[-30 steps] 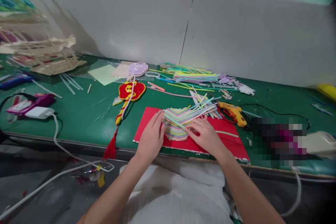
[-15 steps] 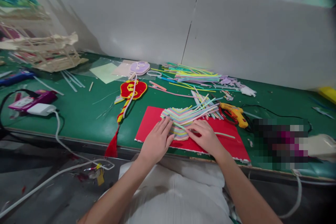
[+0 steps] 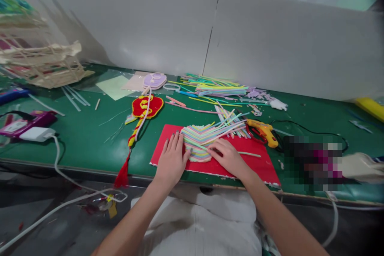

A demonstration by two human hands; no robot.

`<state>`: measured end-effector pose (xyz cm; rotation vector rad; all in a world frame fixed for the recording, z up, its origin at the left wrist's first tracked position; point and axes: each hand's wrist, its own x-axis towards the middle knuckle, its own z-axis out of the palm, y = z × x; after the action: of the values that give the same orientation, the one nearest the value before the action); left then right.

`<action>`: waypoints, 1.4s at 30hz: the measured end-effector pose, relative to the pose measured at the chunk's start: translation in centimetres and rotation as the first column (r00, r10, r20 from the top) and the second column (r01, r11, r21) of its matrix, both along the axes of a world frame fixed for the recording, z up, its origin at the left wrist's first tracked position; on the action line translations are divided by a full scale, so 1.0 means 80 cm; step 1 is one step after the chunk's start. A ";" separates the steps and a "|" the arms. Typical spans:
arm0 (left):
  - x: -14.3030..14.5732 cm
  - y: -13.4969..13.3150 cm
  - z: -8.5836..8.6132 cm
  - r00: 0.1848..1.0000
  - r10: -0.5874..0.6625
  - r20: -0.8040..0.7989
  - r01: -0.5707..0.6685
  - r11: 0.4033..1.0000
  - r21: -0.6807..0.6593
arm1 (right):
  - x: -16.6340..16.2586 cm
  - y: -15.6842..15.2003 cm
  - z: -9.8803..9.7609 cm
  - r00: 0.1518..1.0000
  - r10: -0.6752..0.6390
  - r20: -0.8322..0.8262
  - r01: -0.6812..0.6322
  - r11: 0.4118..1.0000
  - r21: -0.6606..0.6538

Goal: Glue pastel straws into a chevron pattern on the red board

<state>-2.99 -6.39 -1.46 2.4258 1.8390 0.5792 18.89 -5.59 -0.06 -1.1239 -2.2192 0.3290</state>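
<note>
On a red board (image 3: 261, 170), pastel pipe cleaners (image 3: 202, 133) lie side by side in a bent, V-like sheet. My left hand (image 3: 170, 160) rests flat on the board at the sheet's left edge, fingers stretched out. A light green pipe cleaner (image 3: 195, 144) slants across the sheet between my hands. Its right part is pinched between the thumb and fingers of my right hand (image 3: 229, 158). What looks like its far end (image 3: 250, 154) sticks out to the right of that hand. Loose pipe cleaner ends cross at the sheet's upper right.
A yellow glue gun (image 3: 265, 130) lies right of the board. Behind are a pile of pipe cleaners (image 3: 220, 88) and a lilac fan-shaped piece (image 3: 155, 81). To the left are a red-and-yellow tasselled fan (image 3: 147, 107), a purple device (image 3: 42, 122) and a stick model (image 3: 48, 68).
My left hand has shifted left off the green pipe cleaner's left end and lies flatter on the board. My right hand keeps its pinch. The whole view has shifted slightly.
</note>
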 end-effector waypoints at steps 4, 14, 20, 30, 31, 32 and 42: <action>0.004 -0.001 -0.003 1.000 0.021 0.005 -0.021 0.999 0.028 | 0.002 0.009 0.002 1.000 0.004 -0.014 -0.005 1.000 -0.011; -0.005 0.010 0.005 0.999 0.009 -0.047 -0.009 1.000 0.003 | 0.000 0.023 -0.003 0.991 -0.057 -0.122 0.054 0.998 -0.034; -0.016 0.012 0.002 0.998 -0.060 -0.030 0.062 0.995 0.079 | -0.002 0.025 -0.002 0.990 -0.084 -0.110 0.086 0.996 0.009; -0.023 0.008 -0.006 0.973 -0.223 -0.056 0.229 0.966 0.120 | -0.005 0.024 0.002 0.996 -0.090 0.013 0.087 0.982 0.170; -0.023 0.008 -0.006 0.973 -0.226 -0.052 0.231 0.966 0.114 | -0.007 0.021 0.003 0.995 -0.095 0.039 0.086 0.978 0.191; -0.024 0.009 -0.006 0.972 -0.232 -0.048 0.236 0.966 0.105 | -0.010 0.018 0.004 0.994 -0.094 0.061 0.080 0.976 0.203; -0.024 0.004 0.011 0.962 -0.269 -0.053 0.274 0.956 0.106 | -0.023 0.006 0.002 0.999 0.011 0.033 -0.016 0.988 0.155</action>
<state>-4.92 -6.03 -0.55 2.7166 1.4815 0.6326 17.02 -5.08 0.13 -1.0368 -2.2387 0.1412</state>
